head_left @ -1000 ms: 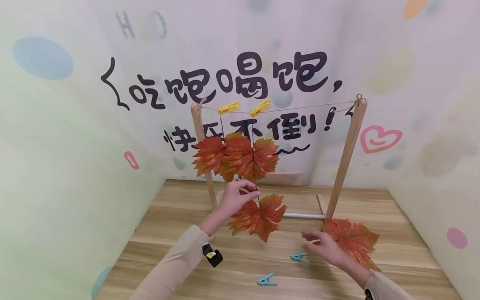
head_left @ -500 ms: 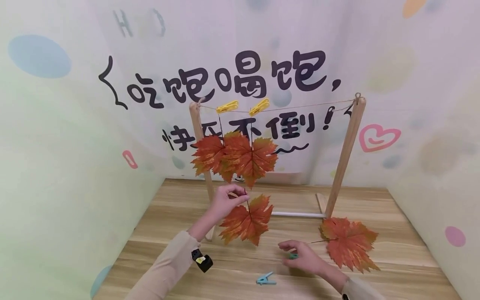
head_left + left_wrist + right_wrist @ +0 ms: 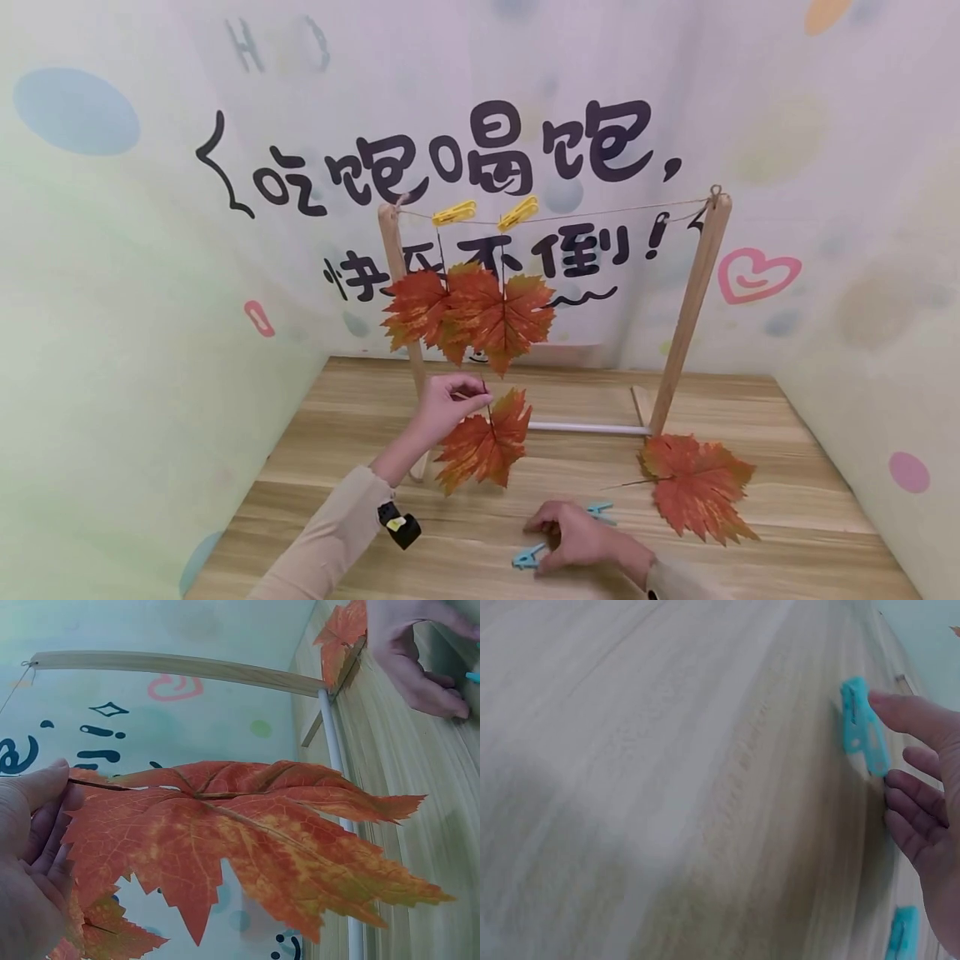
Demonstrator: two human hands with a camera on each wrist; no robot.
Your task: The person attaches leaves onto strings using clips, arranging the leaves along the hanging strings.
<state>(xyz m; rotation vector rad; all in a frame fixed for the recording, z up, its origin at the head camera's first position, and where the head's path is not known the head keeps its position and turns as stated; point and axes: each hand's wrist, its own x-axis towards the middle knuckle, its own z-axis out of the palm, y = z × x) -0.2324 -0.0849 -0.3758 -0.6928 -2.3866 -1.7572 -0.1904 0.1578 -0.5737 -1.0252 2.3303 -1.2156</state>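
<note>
My left hand [image 3: 444, 408] pinches the thin dark stem of an orange-red artificial maple leaf [image 3: 483, 450], which hangs below its fingertips. The left wrist view shows this leaf [image 3: 225, 832] large, its stem between thumb and fingers. Low over the table, my right hand [image 3: 583, 537] reaches around a light-blue clothespin [image 3: 527, 557]. In the right wrist view the thumb and bent fingers stand at either side of that clothespin [image 3: 864, 724], with no firm grip seen. Another blue clothespin [image 3: 602, 512] lies just behind the right hand.
A wooden frame [image 3: 690, 317] carries a string [image 3: 615, 210]. Two yellow clothespins [image 3: 519, 214] on it hold two hanging maple leaves [image 3: 502, 317]. One more leaf [image 3: 697, 483] lies on the table at right. A white rod [image 3: 588, 428] joins the frame's feet.
My right hand has moved left and nearer, from beside the lying leaf, past one blue clothespin to the other. The left hand has shifted slightly left and down with its leaf.
</note>
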